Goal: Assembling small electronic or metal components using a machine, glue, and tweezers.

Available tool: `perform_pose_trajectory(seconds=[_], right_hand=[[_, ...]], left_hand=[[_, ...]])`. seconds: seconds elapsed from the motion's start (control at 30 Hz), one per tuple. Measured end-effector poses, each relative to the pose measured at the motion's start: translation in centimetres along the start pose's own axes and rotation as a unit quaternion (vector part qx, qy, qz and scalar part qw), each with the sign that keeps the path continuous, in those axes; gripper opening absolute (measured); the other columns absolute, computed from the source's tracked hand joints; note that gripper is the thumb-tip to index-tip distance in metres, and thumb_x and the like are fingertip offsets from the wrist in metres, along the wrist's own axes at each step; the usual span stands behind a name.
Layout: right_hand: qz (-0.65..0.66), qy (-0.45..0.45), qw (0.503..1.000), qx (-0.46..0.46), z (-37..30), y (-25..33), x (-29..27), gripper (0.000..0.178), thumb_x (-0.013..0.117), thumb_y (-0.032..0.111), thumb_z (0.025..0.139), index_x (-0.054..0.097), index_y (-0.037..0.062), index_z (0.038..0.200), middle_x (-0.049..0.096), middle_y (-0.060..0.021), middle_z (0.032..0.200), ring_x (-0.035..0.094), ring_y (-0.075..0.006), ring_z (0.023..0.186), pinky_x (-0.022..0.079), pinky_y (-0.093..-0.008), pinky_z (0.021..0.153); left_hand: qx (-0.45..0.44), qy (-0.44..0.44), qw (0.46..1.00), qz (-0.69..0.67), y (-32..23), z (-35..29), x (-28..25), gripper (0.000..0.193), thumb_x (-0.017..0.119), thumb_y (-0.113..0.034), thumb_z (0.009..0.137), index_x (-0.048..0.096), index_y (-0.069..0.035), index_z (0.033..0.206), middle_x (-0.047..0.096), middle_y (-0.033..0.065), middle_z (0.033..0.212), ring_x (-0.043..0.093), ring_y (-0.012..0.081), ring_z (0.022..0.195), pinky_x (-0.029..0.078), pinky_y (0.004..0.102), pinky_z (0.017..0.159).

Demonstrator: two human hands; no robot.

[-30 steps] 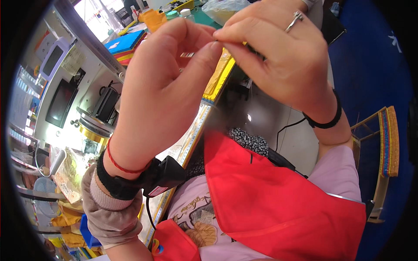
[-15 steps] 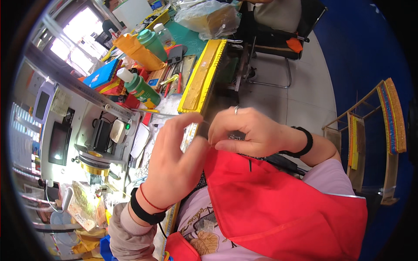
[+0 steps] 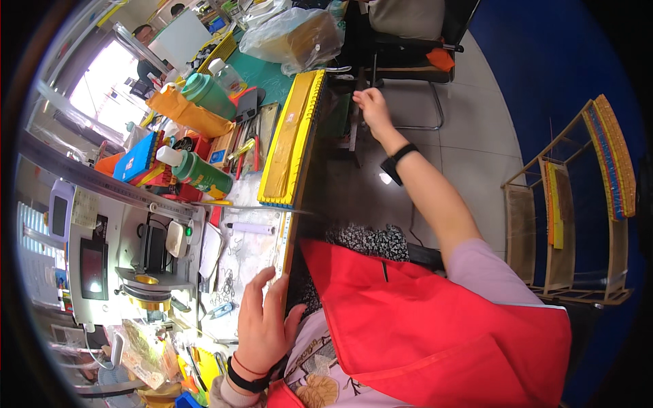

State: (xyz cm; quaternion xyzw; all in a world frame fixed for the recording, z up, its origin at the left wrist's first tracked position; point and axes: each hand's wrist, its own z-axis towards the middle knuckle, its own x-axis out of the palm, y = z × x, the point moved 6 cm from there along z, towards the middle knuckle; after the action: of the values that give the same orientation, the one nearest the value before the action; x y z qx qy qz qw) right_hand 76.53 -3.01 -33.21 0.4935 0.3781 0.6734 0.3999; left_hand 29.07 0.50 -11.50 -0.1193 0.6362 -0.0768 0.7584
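Note:
My left hand (image 3: 262, 330) is low at the worktable's front edge, palm side down, its fingers loosely bent and spread with nothing visible in them. Out to the far right of the table, my right hand (image 3: 373, 112) is raised over the floor on a stretched arm. Its fingers are curled and pinched together; whatever they hold, if anything, is too small to see. Beside the table edge lies a long yellow tray (image 3: 313, 102) with a brown strip (image 3: 291, 136) along it. A pale purple pen-like tool (image 3: 250, 228) and small blue-handled snips (image 3: 221, 311) rest on the white work surface.
A green bottle (image 3: 204, 175), an orange pouch (image 3: 187, 112) and a teal jar (image 3: 207, 94) crowd the table's far side. A lit machine (image 3: 146, 296) stands at left. A chair (image 3: 408, 71) is ahead; a wooden rack (image 3: 559, 197) stands right. A red apron (image 3: 435, 319) covers my lap.
My hands, together over the apron before, are now apart. The right has swung far forward; the left has dropped lower, back toward the table edge. The view has shifted slightly.

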Motion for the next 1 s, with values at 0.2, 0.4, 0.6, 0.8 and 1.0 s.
perform_pose_trajectory(seconds=[0.2, 0.4, 0.6, 0.8, 1.0], right_hand=[[-0.017, 0.047, 0.996, 0.072, 1.7, -8.4, 5.9, 0.017, 0.048, 0.015, 0.099, 0.057, 0.0016, 0.102, 0.063, -0.01, 0.097, 0.063, -0.0195, 0.094, 0.05, -0.0314, 0.084], [0.197, 0.188, 0.94, 0.206, -10.9, -4.9, 5.4, 0.013, 0.039, 0.016, 0.101, 0.045, 0.0051, 0.103, 0.065, -0.0228, 0.103, 0.067, -0.0285, 0.072, 0.055, -0.0404, 0.075], [0.108, 0.004, 0.966, 0.235, -14.4, -4.1, -0.7, 0.019, 0.042, 0.022, 0.102, 0.045, 0.0045, 0.107, 0.065, -0.0182, 0.092, 0.054, -0.0166, 0.051, 0.055, -0.0369, 0.06], [0.105, -0.06, 0.948, 0.293, -12.7, -6.3, -1.2, 0.02, 0.046, 0.023, 0.099, 0.05, 0.0052, 0.107, 0.047, -0.0055, 0.066, 0.046, -0.0138, 0.049, 0.054, -0.0346, 0.054], [0.168, 0.039, 0.935, 0.308, -11.3, -7.6, 1.0, 0.013, 0.048, 0.019, 0.096, 0.053, 0.0064, 0.099, 0.048, -0.0043, 0.069, 0.046, -0.0136, 0.048, 0.055, -0.038, 0.059]], left_hand=[[-0.026, 0.0, 0.999, -0.03, 0.9, -1.4, 0.0, 0.045, 0.075, -0.007, 0.077, 0.055, 0.002, 0.117, 0.052, 0.0237, 0.124, 0.055, 0.0407, 0.11, 0.047, 0.0443, 0.093], [-0.096, -0.036, 0.994, -0.043, 2.5, -3.4, -0.9, 0.031, 0.069, -0.001, 0.079, 0.057, 0.001, 0.106, 0.055, 0.0216, 0.12, 0.056, 0.0372, 0.109, 0.046, 0.0424, 0.092], [-0.136, -0.064, 0.987, -0.064, 2.8, -4.6, -1.7, 0.027, 0.066, 0.003, 0.078, 0.058, 0.0, 0.103, 0.054, 0.0198, 0.121, 0.058, 0.0336, 0.108, 0.045, 0.0412, 0.094], [-0.165, -0.091, 0.98, -0.061, 3.2, -6.1, -1.8, 0.025, 0.062, 0.007, 0.078, 0.057, -0.001, 0.101, 0.054, 0.0184, 0.122, 0.059, 0.0311, 0.109, 0.044, 0.0407, 0.096], [-0.199, -0.103, 0.971, -0.086, 4.0, -7.6, -1.4, 0.024, 0.061, 0.007, 0.077, 0.056, -0.001, 0.099, 0.054, 0.0182, 0.121, 0.059, 0.0299, 0.108, 0.045, 0.0393, 0.094]])
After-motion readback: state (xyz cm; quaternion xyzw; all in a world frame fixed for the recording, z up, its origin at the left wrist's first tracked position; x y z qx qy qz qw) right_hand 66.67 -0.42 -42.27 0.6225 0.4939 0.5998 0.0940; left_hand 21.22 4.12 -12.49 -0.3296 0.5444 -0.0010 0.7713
